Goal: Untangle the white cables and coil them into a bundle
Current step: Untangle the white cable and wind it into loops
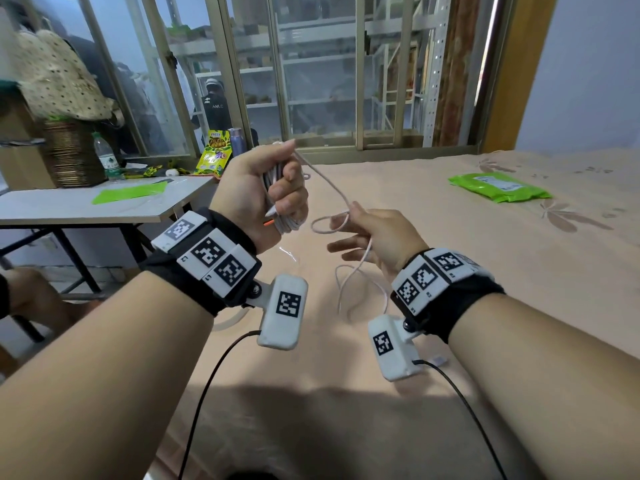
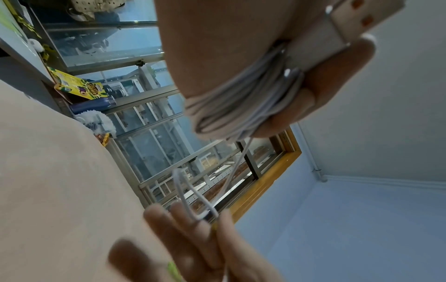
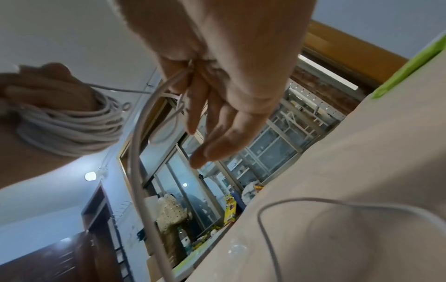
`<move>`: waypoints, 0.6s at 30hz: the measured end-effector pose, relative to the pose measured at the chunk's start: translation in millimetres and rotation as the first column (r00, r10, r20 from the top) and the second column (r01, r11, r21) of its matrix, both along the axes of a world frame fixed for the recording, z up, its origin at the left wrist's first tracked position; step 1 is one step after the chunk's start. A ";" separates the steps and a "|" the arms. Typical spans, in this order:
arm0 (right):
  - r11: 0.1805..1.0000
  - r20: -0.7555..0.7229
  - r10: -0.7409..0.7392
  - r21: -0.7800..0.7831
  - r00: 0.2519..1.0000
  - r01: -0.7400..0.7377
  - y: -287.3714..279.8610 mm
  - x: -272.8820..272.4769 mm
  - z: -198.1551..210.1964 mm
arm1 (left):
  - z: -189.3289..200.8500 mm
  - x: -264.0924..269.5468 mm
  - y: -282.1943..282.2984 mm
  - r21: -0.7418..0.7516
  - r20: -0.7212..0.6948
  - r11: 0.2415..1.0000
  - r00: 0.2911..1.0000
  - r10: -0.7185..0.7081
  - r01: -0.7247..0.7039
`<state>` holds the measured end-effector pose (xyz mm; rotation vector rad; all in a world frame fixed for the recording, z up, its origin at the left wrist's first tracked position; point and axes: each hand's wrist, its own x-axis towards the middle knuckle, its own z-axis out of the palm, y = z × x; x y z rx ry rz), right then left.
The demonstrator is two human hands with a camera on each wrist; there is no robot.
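Status: coiling is well advanced but not complete.

Left hand (image 1: 263, 188): raised above the bed (image 1: 485, 306), fingers curled tightly around the coil (image 1: 282, 202). The coil consists of many turns of white cable, gripped across its middle. The left wrist view shows a flat white plug (image 2: 337, 28) clamped in the same fist beside the turns. The turns lie roughly parallel, with no visible knots.

Right hand (image 1: 377, 237): lower and to the right of the left hand. The cable (image 1: 329, 183) is pinched between thumb and index finger; the remaining fingers are spread and relaxed. A small loop stands just in front of the pinch.

Cable path: one strand runs taut from the top of the left fist down to the right-hand pinch. Below the pinch, the slack hangs in loose curves and reaches the bed surface, as the right wrist view shows. The free end is not identifiable.

Done: most of the length is gathered in the coil.

Remaining, by judgement: clear the small loop at the pinch, feed the hanging slack onto the coil, then secure the bundle. Whether further tangles remain in the slack cannot be determined.

Also present: a green packet (image 1: 498, 187) lies on the bed, well apart from both hands.
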<state>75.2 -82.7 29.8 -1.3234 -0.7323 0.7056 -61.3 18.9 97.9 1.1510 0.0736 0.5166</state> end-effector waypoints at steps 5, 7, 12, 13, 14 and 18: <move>0.894 0.039 -0.161 -0.418 0.986 0.162 -1.3 29.3 -14.3 | 6.4 0.0 -2.4 -0.064 0.039 0.998 0.999 0.030 -0.027; 0.817 0.252 -0.158 -0.510 0.955 0.270 -1.3 42.5 -19.1 | 11.1 -1.1 -1.6 -0.072 0.057 0.997 0.998 0.028 -0.024; 0.827 0.517 -0.262 -0.316 0.815 0.466 1.0 25.8 -5.3 | 8.9 4.8 -5.1 -0.011 0.017 1.000 1.000 0.021 -0.021; 0.875 0.433 -0.334 -0.186 0.837 0.446 2.6 19.6 0.8 | 6.4 7.0 -6.5 0.002 0.007 1.000 1.000 0.015 -0.015; 0.895 0.403 -0.384 -0.057 0.831 0.441 2.6 13.7 7.1 | 4.0 8.8 -7.5 0.012 0.000 1.000 1.000 0.008 -0.008; 0.902 0.548 -0.385 0.055 0.743 0.427 -4.2 -9.2 33.1 | 1.1 11.2 -9.1 0.024 -0.035 0.999 0.999 0.022 -0.021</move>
